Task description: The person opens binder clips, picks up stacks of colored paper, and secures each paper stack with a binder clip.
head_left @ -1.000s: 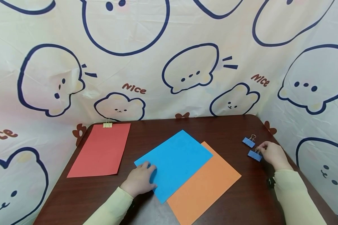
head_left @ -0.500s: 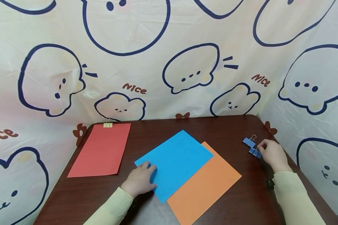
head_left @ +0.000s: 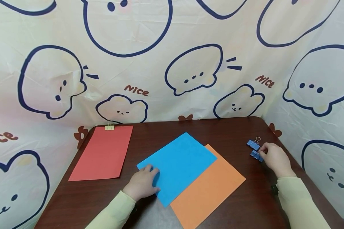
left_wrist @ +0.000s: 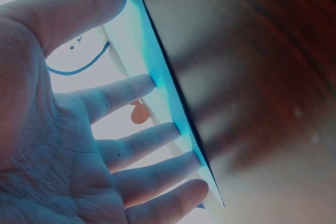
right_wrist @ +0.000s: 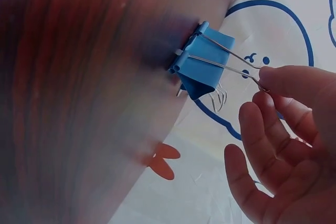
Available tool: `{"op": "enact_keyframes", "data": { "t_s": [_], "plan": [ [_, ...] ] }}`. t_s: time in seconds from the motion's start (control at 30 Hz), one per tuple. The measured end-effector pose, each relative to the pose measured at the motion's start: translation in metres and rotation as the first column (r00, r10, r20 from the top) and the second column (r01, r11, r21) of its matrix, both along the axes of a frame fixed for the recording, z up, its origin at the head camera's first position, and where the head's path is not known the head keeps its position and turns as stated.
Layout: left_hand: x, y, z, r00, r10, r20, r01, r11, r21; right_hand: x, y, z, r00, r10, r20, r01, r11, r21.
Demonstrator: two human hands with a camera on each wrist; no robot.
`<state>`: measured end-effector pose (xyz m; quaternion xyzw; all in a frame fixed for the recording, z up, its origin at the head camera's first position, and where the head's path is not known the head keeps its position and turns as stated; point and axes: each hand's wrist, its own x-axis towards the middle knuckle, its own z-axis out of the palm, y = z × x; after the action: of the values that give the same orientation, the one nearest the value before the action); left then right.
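Note:
My right hand [head_left: 276,159] pinches the wire handle of the nearer blue binder clip [head_left: 255,156] between thumb and index finger. In the right wrist view, that handle [right_wrist: 231,68] stretches from the clip body to the thumb tip. Just beyond lies a second blue binder clip [head_left: 253,144], mostly hidden behind the first in the right wrist view. My left hand [head_left: 141,183] rests on the left corner of a blue sheet [head_left: 183,165], its fingertips touching the sheet in the left wrist view. Part of an orange sheet [head_left: 212,187] shows from under the blue one.
A red sheet [head_left: 103,156] with a yellow binder clip [head_left: 109,127] on its top edge lies at the table's left. The dark brown table [head_left: 229,133] ends at a patterned cloth [head_left: 157,105] at the back and sides.
My right hand has shifted slightly left. The nearer clip has turned and moved a little toward the farther one. My left hand and the sheets look the same.

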<state>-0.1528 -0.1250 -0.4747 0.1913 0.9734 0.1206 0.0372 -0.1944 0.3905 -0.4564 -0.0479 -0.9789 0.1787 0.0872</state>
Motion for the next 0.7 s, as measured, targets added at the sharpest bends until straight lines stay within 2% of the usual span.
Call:
{"op": "enact_keyframes", "data": {
  "t_s": [0.47, 0.7],
  "plan": [
    [-0.0004, -0.0007, -0.0011, 1.000, -0.002, -0.005, 0.002, 1.000, -0.001, 0.0073, -0.0073, -0.0033, 0.998, 0.025, -0.064, -0.026, 1.000, -0.013],
    [0.0002, -0.0002, -0.0006, 1.000, 0.001, 0.004, -0.001, 1.000, -0.001, 0.0087, -0.0067, -0.0012, 0.998, 0.050, -0.035, -0.050, 0.999, 0.005]
  ]
}}
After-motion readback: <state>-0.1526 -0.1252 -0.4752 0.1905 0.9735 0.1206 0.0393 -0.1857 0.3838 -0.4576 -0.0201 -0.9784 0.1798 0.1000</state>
